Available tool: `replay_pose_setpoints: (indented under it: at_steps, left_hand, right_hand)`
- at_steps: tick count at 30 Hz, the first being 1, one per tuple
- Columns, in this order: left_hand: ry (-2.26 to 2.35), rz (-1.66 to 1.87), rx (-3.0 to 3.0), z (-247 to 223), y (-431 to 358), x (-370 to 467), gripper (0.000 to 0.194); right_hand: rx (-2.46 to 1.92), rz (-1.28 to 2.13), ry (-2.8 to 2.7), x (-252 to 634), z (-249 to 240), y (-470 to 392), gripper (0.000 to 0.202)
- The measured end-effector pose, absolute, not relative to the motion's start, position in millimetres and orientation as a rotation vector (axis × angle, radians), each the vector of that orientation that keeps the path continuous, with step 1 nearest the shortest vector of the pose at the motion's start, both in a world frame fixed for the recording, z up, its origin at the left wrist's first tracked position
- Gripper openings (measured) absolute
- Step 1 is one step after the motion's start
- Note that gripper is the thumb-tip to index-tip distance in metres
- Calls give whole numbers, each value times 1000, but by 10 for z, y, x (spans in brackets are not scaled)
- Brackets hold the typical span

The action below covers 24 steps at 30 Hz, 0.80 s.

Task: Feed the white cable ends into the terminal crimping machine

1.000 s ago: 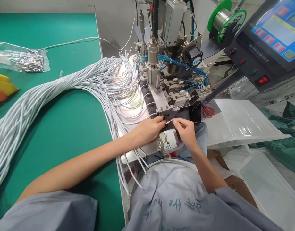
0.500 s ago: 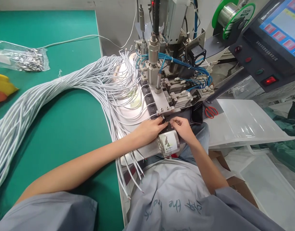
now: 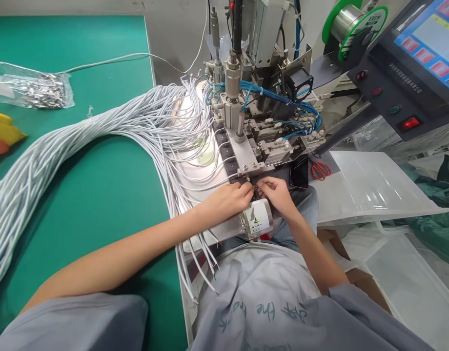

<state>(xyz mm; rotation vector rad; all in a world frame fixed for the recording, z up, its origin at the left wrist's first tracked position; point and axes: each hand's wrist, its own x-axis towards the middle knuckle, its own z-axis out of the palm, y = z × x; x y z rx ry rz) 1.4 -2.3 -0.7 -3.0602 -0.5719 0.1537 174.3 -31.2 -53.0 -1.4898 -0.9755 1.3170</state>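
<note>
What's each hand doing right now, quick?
Left hand: fingers curled; can't tell if they're closed on anything.
Right hand: fingers bent too; what they grip, if anything, is too small to tell.

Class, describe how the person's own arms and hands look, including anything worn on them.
The left hand and right hand are bare, without gloves. Neither wrist shows a watch or bracelet. Both forearms are uncovered below loose, short grey fabric sleeves.

One clear bag of metal parts [image 3: 47, 91] lies at ten o'clock, one screen [image 3: 435, 46] stands at two, and one pair of red-handled scissors [image 3: 321, 170] and one black bin [image 3: 299, 171] sit at three. There is one wire spool [image 3: 347, 24] between one and two; the white cables [image 3: 89, 126], at nine to ten, are too many to count.
</note>
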Motion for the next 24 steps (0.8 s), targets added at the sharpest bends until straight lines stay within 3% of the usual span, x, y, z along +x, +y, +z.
replay_pose_setpoints:
  at_steps: [6, 15, 24]
  left_hand:
    - [-621, 138, -2975, 22, -83, 30, 29]
    - [-905, 379, -2991, 180, -146, -52, 16]
    - [-1215, 295, -2885, 180, -126, -47, 27]
  right_hand:
    - [-1469, 1523, -948, 1764, -523, -258, 34]
    - [-1354, 1456, -1165, 1725, -635, -263, 37]
    - [-1606, 666, -1084, 1688, -330, -790, 25]
